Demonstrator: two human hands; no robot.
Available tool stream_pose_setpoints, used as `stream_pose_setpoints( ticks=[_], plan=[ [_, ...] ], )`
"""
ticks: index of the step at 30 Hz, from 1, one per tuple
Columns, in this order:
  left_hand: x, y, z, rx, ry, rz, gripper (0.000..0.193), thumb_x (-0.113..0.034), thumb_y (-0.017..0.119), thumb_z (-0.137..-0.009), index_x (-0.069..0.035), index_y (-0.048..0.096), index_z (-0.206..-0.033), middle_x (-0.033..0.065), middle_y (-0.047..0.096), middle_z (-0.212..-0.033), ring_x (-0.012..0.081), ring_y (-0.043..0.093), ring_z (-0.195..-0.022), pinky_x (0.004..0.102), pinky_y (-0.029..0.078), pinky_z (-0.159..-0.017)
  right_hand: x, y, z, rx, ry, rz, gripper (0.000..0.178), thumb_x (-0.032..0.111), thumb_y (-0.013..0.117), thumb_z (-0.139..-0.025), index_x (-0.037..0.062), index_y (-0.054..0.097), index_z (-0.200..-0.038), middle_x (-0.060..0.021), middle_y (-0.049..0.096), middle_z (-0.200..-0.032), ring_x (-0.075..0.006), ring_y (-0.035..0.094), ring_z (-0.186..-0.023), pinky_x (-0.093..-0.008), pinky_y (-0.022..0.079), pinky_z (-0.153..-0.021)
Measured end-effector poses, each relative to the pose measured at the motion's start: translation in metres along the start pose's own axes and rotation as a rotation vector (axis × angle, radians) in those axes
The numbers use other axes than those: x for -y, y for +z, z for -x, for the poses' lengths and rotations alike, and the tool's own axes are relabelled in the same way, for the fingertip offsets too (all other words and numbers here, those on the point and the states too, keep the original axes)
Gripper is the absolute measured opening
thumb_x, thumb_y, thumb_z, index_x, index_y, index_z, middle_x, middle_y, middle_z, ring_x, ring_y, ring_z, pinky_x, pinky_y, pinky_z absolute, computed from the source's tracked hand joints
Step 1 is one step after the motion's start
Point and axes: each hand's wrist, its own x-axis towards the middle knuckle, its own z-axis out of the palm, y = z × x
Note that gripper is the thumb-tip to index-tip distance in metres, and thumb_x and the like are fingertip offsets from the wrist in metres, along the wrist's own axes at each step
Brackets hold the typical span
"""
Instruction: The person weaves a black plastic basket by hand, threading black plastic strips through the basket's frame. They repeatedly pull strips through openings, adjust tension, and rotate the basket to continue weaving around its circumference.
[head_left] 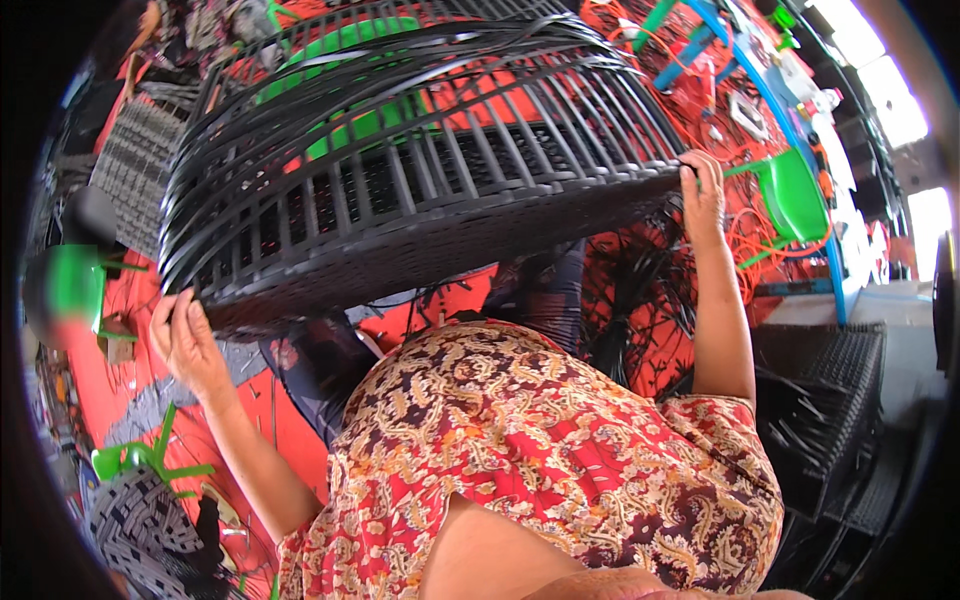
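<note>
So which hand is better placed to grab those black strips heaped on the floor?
Probably the right hand: the strips lie on its side, while the left hand grips the left corner of the basket. Both hold it, though.

Left grip (187, 342), right grip (705, 195) curled, wide apart

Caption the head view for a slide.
Left hand and right hand hold opposite ends of the near edge of a black woven piece, above a red floor.
</note>
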Motion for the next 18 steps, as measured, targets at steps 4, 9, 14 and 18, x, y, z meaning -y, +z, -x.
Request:
stream_pose_setpoints(
  ticks=[4, 9, 14, 18],
  plan=[
    [-0.008, -0.006, -0.004, -0.035, -0.031, -0.012, 0.015, -0.009, 0.067, -0.080, -0.007, 0.069, -0.095, 0.0070, 0.057, -0.093, 0.0242, 0.054, -0.092, 0.0350, 0.043, -0.082, 0.035, -0.012, -0.022, 0.104, -0.014, 0.145, 0.019, 0.012, 0.056, -0.086, 0.0043, 0.060, -0.103, -0.0112, 0.060, -0.107, -0.0279, 0.053, -0.105, -0.0391, 0.038, -0.095],
    [-0.015, -0.010, -0.014, 0.000, 0.016, -0.055, 0.016, -0.014, 0.065, -0.081, -0.008, 0.070, -0.095, 0.0064, 0.060, -0.099, 0.0235, 0.057, -0.093, 0.0345, 0.043, -0.082, 0.150, 0.018, -0.052, 0.074, 0.084, -0.430, 0.018, 0.002, 0.056, -0.085, 0.0008, 0.061, -0.103, -0.0108, 0.060, -0.107, -0.0204, 0.056, -0.104, -0.0315, 0.042, -0.093],
    [-0.021, -0.010, -0.008, -0.048, -0.041, -0.013, 0.014, -0.017, 0.069, -0.077, -0.009, 0.069, -0.089, 0.0041, 0.058, -0.092, 0.0229, 0.057, -0.088, 0.0345, 0.040, -0.080, 0.286, 0.076, -0.086, 0.312, -0.328, -0.584, 0.014, 0.002, 0.062, -0.081, 0.0027, 0.064, -0.095, -0.0085, 0.063, -0.099, -0.0220, 0.059, -0.097, -0.0314, 0.043, -0.088],
    [-0.027, -0.010, -0.006, -0.107, -0.049, 0.029, 0.016, -0.019, 0.070, -0.075, -0.011, 0.069, -0.088, 0.0016, 0.057, -0.091, 0.0201, 0.055, -0.087, 0.0330, 0.036, -0.080, 0.355, 0.117, -0.104, 0.427, -0.494, -0.714, 0.016, 0.007, 0.065, -0.078, 0.0058, 0.064, -0.095, -0.0089, 0.063, -0.095, -0.0262, 0.059, -0.093, -0.0338, 0.044, -0.085]
  ],
)
